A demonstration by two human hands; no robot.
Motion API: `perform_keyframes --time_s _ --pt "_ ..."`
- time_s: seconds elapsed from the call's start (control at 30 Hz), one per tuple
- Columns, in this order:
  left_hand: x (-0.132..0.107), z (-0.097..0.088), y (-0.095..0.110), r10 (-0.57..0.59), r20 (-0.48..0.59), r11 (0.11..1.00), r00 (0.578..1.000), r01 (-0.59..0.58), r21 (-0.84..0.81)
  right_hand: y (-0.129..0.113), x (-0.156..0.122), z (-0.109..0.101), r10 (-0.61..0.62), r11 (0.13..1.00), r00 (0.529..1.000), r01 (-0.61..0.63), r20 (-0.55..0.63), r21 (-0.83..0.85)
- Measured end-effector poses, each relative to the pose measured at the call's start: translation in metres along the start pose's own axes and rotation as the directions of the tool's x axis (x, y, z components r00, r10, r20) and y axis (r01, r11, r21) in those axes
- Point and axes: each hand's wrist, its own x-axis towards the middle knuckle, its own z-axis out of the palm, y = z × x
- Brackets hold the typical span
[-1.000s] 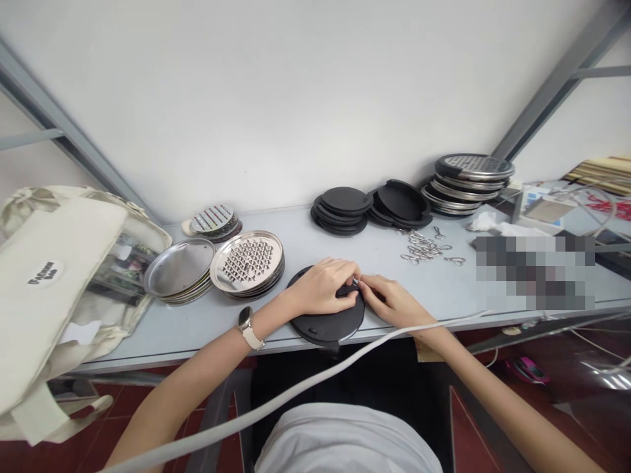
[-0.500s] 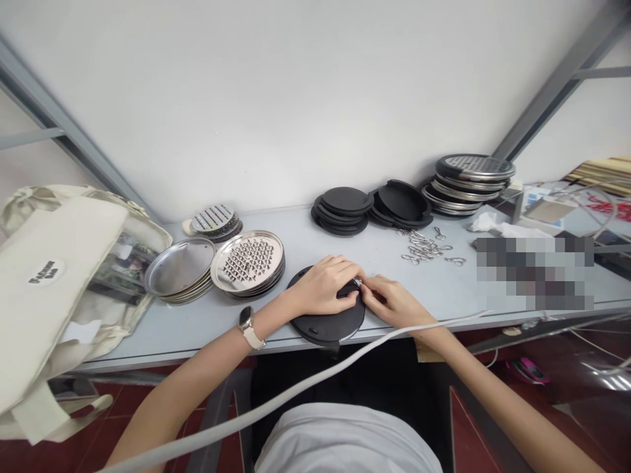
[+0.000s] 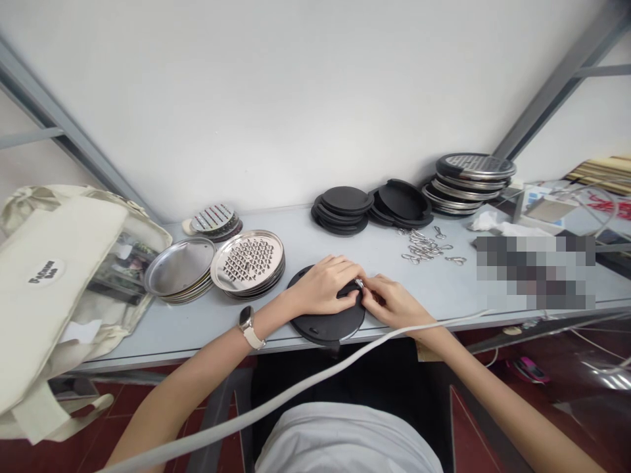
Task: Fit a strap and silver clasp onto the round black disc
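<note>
Sliding a bit, the right hand now shows more of a small shiny metal clip. Its grip pinches that clip by a round, flat, black plate at the grey worktop's front. The left hand bends over the plate; I can't tell its hold, or if the clip is on. Loose silver wire clips are left in a heap. Behind is a white wall.

From afar I see a matte black disc, silver clips, a silver grater plate with a dark, dotted pattern, a pale grey worktop and a cream bag.
</note>
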Motion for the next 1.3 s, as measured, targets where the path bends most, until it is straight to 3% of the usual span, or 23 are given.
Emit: perform_keyframes --time_s 0.33,0.7,1.1,1.3 --pt "-0.0008 -0.0005 0.0015 0.005 -0.016 1.0 1.0 -0.006 -0.022 -0.0043 0.001 0.0011 -0.018 1.0 1.0 0.018 -0.009 -0.026" --pt "-0.0003 -0.0009 -0.0018 0.001 -0.015 0.993 1.0 -0.003 -0.114 0.0024 -0.0013 -0.0023 0.156 0.975 0.985 -0.165 0.069 0.151" --pt "-0.0027 0.0009 -0.0005 -0.213 -0.043 0.977 0.976 0.213 -0.009 0.0008 0.0007 -0.0033 0.147 0.974 0.988 -0.153 0.048 0.167" --pt "-0.0024 0.0007 -0.0007 -0.16 -0.01 0.987 0.987 0.16 -0.003 0.0013 0.0004 -0.0026 0.11 0.986 0.991 -0.118 0.073 0.114"
